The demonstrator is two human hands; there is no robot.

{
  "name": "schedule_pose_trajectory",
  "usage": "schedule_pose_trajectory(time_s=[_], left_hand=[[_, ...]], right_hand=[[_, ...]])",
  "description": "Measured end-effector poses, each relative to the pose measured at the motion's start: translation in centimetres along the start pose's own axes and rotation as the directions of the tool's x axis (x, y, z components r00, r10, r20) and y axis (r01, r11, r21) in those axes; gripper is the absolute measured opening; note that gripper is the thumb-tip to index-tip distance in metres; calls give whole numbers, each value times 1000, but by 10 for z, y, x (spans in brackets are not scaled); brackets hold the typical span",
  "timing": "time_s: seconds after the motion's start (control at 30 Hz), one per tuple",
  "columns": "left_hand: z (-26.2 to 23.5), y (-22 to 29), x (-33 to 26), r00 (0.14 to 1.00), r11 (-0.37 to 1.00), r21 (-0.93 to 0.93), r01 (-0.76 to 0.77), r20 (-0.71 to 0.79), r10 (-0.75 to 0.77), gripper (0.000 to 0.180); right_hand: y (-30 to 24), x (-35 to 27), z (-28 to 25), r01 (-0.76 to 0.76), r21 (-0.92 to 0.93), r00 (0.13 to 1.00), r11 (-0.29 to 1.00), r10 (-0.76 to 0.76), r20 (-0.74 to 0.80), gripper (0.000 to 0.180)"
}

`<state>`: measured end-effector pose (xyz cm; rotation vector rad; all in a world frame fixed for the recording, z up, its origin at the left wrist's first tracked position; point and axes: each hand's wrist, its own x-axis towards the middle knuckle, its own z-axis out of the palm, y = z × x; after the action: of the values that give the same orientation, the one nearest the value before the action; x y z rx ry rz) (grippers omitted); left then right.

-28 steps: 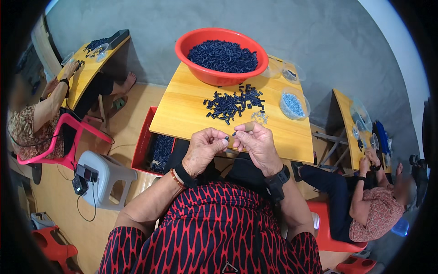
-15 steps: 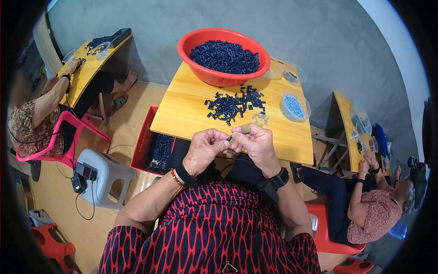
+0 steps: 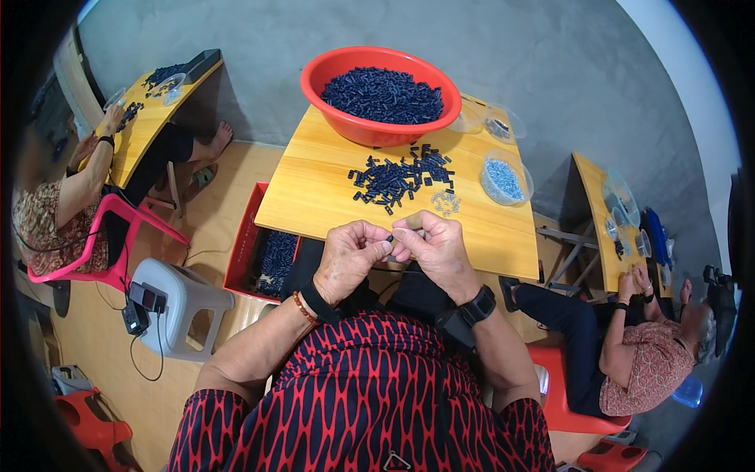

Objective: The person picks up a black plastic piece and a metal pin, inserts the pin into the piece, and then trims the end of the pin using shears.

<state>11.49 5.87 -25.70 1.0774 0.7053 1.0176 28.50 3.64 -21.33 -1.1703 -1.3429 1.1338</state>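
Over the near edge of the yellow wooden table, my two hands meet fingertip to fingertip. My left hand pinches a small dark cylindrical piece between thumb and forefinger. Against its other side press the thumb and forefinger of my right hand, which has a tan cover on one finger; whatever these fingertips hold is hidden. Just beyond lies a loose pile of dark cylindrical pieces. To its right is a small cluster of clear little parts.
A red basin full of dark pieces stands at the table's back. A clear tub of pale blue bits sits right. Below left is a red box with more pieces. Co-workers sit at tables on both sides; a grey stool stands left.
My fingertips have closed in tighter around the small dark piece, with the right hand shifted slightly left. The whole view has moved slightly. The co-worker's hand at left has shifted on that table.
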Motion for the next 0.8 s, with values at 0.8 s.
schedule_pose_trajectory(time_s=[0.8], left_hand=[[-3,-3,-1,999,997,61,-50,-18,52,9]], right_hand=[[-3,2,-2,3,-56,988,998,6,153,10]])
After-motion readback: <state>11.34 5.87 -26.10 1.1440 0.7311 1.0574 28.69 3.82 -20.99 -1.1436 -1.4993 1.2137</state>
